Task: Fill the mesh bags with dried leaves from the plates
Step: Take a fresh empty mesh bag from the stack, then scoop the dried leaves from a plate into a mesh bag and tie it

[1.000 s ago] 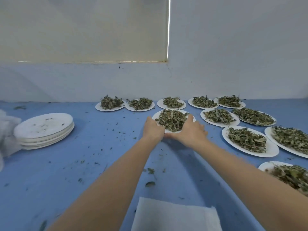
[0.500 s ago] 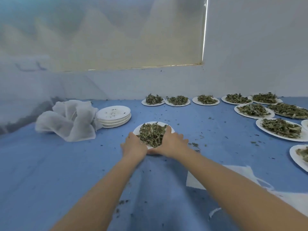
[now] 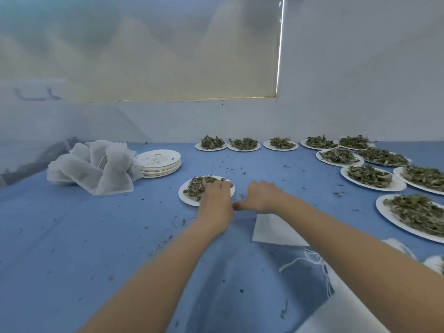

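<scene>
A white paper plate (image 3: pixel 186 197) heaped with dried green leaves (image 3: pixel 197 187) sits on the blue cloth at centre. My left hand (image 3: pixel 215 200) lies over the plate's near right part, its fingers on the leaves. Just right of the plate, my right hand (image 3: pixel 260 195) hovers low over the cloth and holds nothing, thumb stretched toward the left hand. An empty flat white mesh bag (image 3: pixel 276 230) lies just below my right hand, partly under my forearm. A crumpled pile of mesh bags (image 3: pixel 93 167) sits at the left.
A stack of empty plates (image 3: pixel 157 162) stands beside the bag pile. Several plates of leaves line the back (image 3: pixel 243 144) and the right side (image 3: pixel 370 176). Another bag with a drawstring (image 3: pixel 312 263) lies under my right forearm. Leaf crumbs dot the cloth.
Both hands carried the plate of leaves from the middle of the row to the left and set it down. My right hand has let go; my left hand now lies on the leaves.
</scene>
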Demonstrator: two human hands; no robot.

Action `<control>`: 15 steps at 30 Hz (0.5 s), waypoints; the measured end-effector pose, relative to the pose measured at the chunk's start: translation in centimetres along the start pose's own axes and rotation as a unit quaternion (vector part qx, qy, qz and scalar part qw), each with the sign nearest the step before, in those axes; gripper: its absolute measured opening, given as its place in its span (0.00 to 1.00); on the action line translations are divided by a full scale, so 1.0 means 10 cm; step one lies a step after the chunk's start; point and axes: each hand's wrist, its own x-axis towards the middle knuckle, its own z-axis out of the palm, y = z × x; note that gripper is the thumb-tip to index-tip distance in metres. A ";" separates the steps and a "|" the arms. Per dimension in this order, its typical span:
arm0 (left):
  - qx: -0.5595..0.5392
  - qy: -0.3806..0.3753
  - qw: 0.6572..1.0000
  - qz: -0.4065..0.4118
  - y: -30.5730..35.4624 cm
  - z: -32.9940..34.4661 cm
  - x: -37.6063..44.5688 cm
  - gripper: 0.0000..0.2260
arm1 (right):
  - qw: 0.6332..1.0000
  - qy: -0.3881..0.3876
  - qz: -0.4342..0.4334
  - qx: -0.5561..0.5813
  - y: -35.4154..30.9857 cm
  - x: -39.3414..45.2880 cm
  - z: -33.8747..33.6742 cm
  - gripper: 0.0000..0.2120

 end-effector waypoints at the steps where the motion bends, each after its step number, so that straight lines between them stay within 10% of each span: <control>1: -0.023 -0.025 0.999 0.014 0.13 0.05 0.01 0.18 | 0.999 -0.001 -0.008 -0.032 0.12 -0.05 -0.06 0.23; 6: -0.002 -0.179 0.984 0.024 0.61 0.41 -0.08 0.15 | 0.992 -0.055 -0.012 -0.109 0.64 -0.33 -0.17 0.19; 11: 0.026 -0.123 0.992 0.028 0.67 0.43 -0.13 0.14 | 0.994 -0.050 0.024 -0.099 0.99 -0.49 -0.07 0.25; 15: -0.202 -0.051 0.977 -0.050 0.66 0.12 -0.11 0.08 | 0.997 0.063 0.026 0.032 1.05 -0.46 -0.08 0.32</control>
